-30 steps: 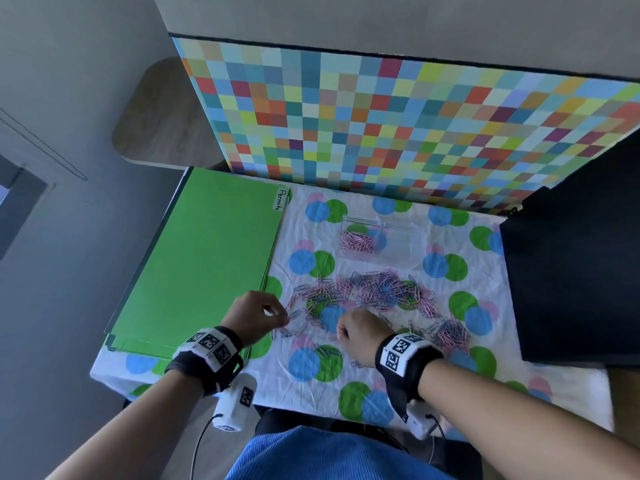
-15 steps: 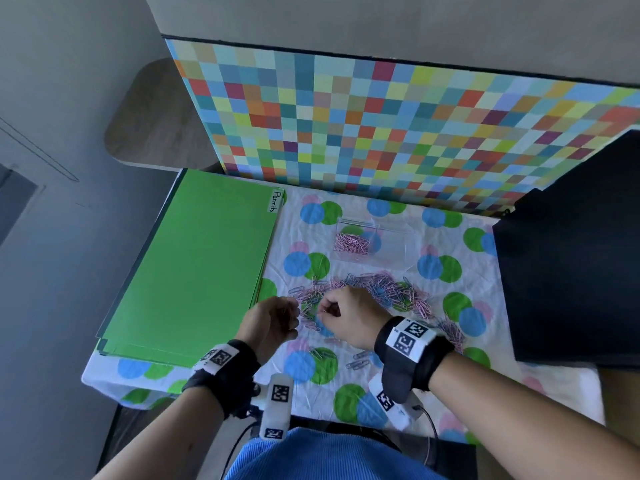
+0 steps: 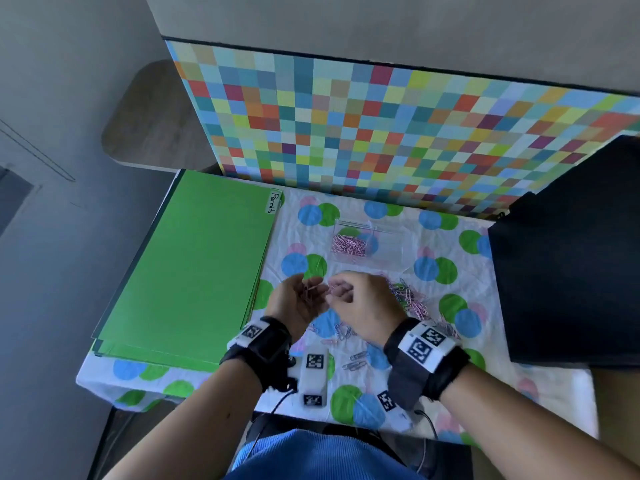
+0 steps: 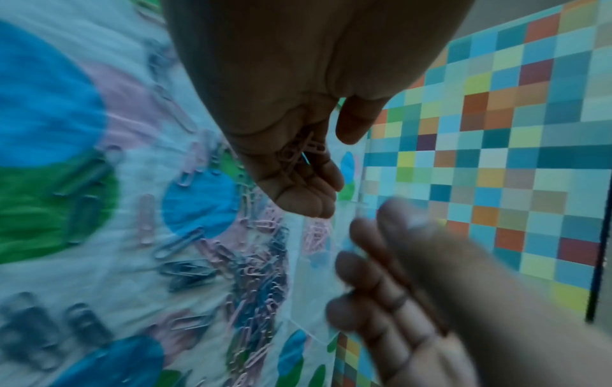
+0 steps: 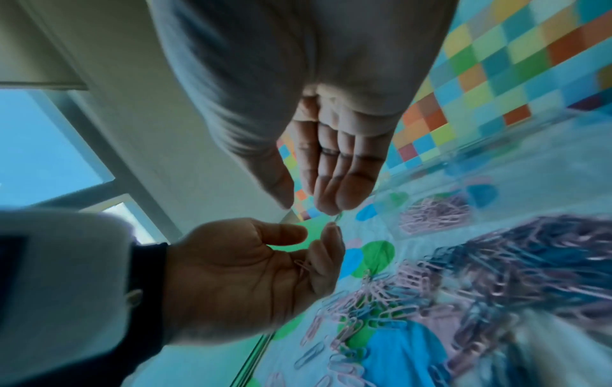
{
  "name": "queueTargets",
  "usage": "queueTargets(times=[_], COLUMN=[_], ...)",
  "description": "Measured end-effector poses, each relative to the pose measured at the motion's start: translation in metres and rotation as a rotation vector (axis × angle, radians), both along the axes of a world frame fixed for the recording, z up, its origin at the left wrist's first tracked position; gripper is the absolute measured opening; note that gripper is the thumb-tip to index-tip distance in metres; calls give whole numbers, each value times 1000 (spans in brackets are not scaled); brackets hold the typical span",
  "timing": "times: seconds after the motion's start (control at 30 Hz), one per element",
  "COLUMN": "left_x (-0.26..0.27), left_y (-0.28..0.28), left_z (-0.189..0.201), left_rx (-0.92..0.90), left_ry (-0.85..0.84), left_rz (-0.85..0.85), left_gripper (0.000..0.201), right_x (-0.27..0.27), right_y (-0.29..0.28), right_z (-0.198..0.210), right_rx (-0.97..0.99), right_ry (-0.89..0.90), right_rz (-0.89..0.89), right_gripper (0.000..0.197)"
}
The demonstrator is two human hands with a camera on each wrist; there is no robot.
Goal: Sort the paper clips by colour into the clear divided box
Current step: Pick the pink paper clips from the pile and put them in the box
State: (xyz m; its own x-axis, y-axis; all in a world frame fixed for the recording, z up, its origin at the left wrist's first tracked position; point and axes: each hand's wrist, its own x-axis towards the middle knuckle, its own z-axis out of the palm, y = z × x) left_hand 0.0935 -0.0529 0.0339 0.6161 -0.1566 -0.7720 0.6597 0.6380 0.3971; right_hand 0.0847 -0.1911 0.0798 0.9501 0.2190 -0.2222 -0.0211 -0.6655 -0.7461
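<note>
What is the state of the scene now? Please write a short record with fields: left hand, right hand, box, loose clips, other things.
left hand: left hand is palm up and cupped, with a few pink paper clips lying in it
right hand: right hand is beside the left one, fingers loosely bent, nothing seen in it
box: clear divided plastic box holds a heap of sorted pink clips in its left compartment
loose clips: mixed pile of pink and blue paper clips on the spotted white tablecloth
other things: green paper folders to the left, labelled "Permits"
</note>
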Motion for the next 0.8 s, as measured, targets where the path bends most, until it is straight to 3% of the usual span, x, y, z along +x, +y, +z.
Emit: queueTargets(times=[0.17, 0.3, 0.4, 0.57, 0.63, 0.7, 0.8], left_x=[60, 91, 99, 85, 69, 46, 9], left_y=[-26, -40, -43, -35, -19, 4, 43], left_z=[17, 15, 6, 15, 23, 23, 6], left_rx=[36, 150, 186, 255, 407, 713, 1179], left_ry=[-77, -76, -79, -195, -293, -408, -463], left_rz=[-25, -91, -162, -249, -351, -518, -745], left_gripper=[35, 36, 43, 36, 29, 19, 10], right_x=[-10, -23, -28, -28, -25, -22, -19], right_y=[-48, -70, -77, -74, -67, -58, -41], right_z=[-5, -10, -12, -22, -28, -34, -47], right_rx=[-40, -61, -58, -47, -57, -84, -151], right_ry=[5, 32, 27, 37, 68, 68, 63], right_rz=[-163, -204, -220, -191, -135, -40, 124], right_gripper=[6, 18, 20, 17, 17, 8, 26])
